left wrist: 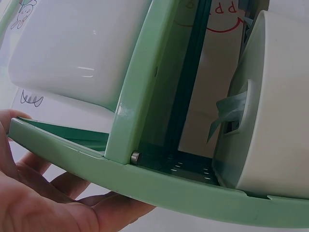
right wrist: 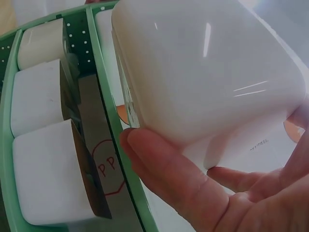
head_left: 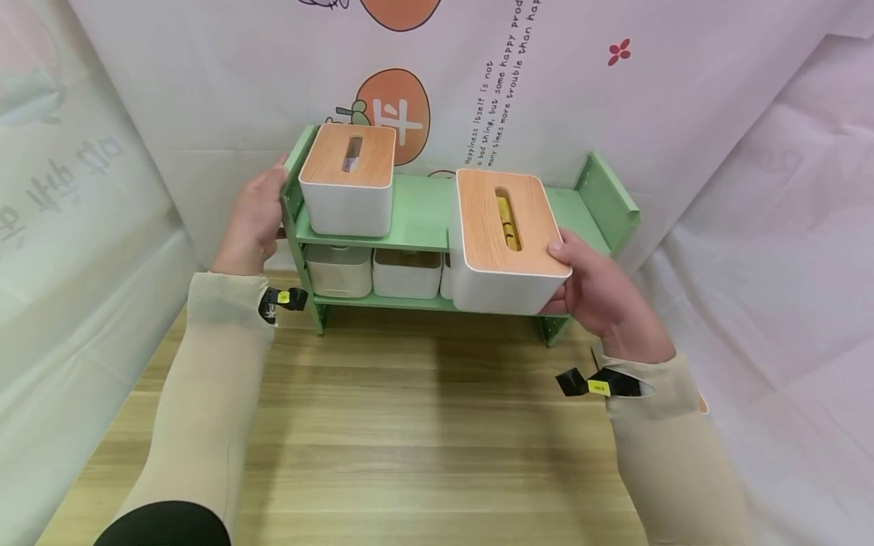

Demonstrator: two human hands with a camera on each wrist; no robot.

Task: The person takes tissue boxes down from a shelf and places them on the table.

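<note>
My right hand (head_left: 604,296) grips a white tissue box (head_left: 505,292) with a wood-look lid by its right side, thumb on the lid's edge. Through the lid's slot some yellow packaging shows. The box is tilted and held above the front of a small green two-tier shelf (head_left: 423,205). My left hand (head_left: 254,212) holds the shelf's left side panel (left wrist: 130,181); its fingers pass behind the panel in the left wrist view. A second white box with a wood-look lid (head_left: 348,189) stands at the left of the top tier, next to that hand.
On the lower tier sit a cream tissue box (head_left: 337,273) and a white box with a brown top (head_left: 407,274); another beside them is mostly hidden. A printed white cloth (head_left: 546,91) hangs behind the shelf. Wood-grain floor (head_left: 382,425) lies in front.
</note>
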